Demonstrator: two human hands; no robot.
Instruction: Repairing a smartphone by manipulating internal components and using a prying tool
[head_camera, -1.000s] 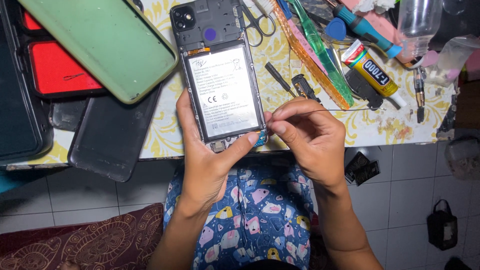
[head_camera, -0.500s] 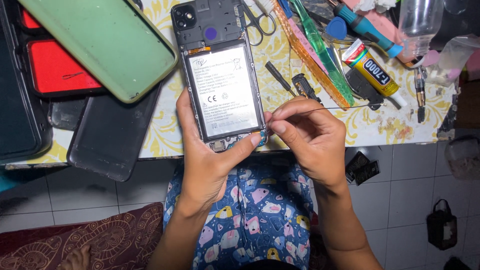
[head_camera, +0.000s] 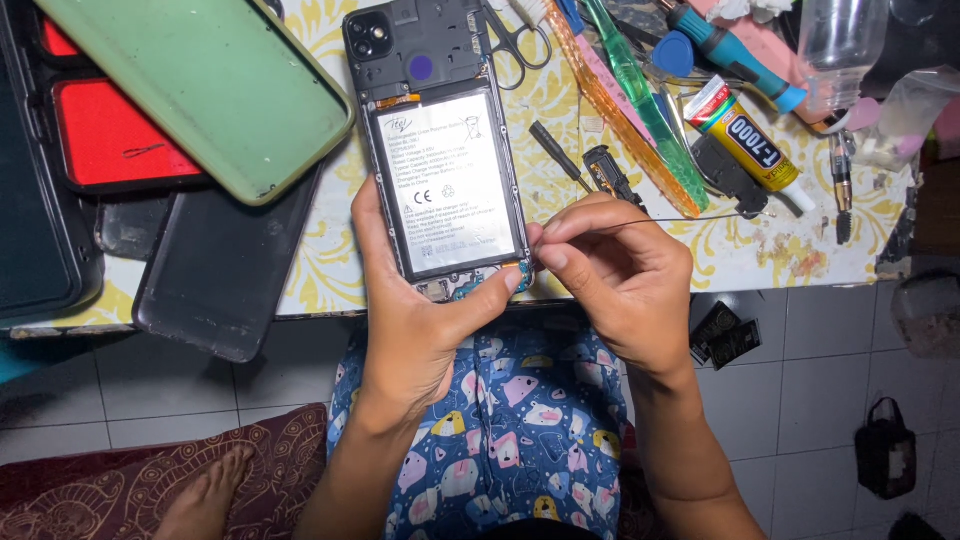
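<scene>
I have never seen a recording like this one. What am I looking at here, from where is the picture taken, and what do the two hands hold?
There is no machine here: a person works with two bare hands, and a camera worn on the head looks down at them. The left hand holds an opened phone with its back cover off, so the white battery shows. The right hand pinches a thin wire or needle-like tool at the phone's lower edge. On the patterned table lie a green phone case, a dark back cover, scissors, a small screwdriver, a glue tube and other tools. Below are the person's patterned clothes and a tiled floor.
</scene>
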